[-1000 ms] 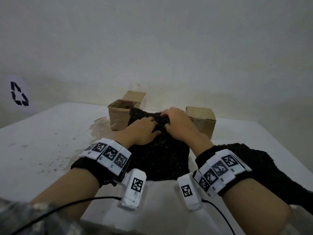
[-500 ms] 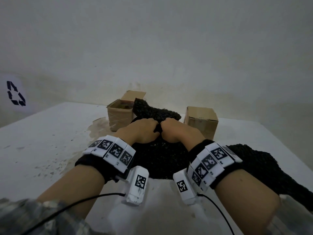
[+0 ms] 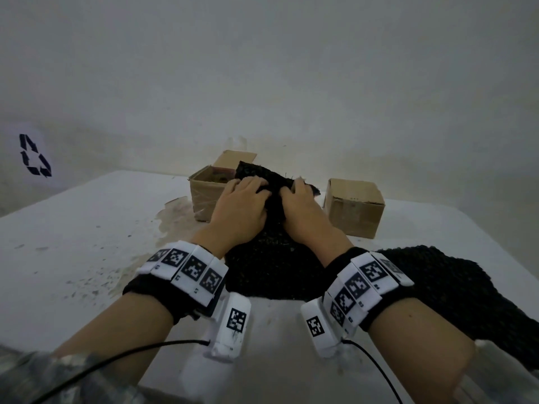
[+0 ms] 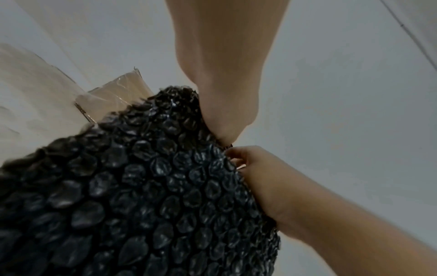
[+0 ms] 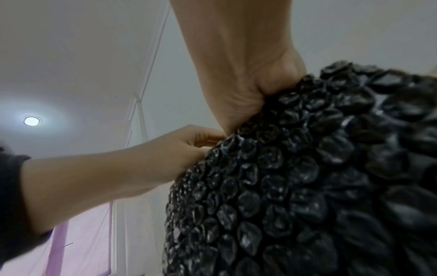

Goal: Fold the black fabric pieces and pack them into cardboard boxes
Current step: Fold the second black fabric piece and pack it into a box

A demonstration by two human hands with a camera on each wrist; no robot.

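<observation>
Bubbled, glossy black fabric piece (image 3: 271,258) lay mid-desk, its far end bunched under both hands: left hand (image 3: 242,211) and right hand (image 3: 303,208) each clenched fingers (image 3: 250,185) around it. Two brown cardboard boxes stood near the white desk's (image 3: 87,228) far edge: one open (image 3: 204,196), one closed (image 3: 354,211). A second black piece (image 3: 455,290) draped toward the right edge.

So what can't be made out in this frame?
- Open box, head view: contents largely hidden by the held black fabric piece and left hand.
- Second fabric piece, head view: cut off at the right edge.
- Right hand fingers: tips buried in fabric in every view.
- Closed box: contents unseen.
</observation>
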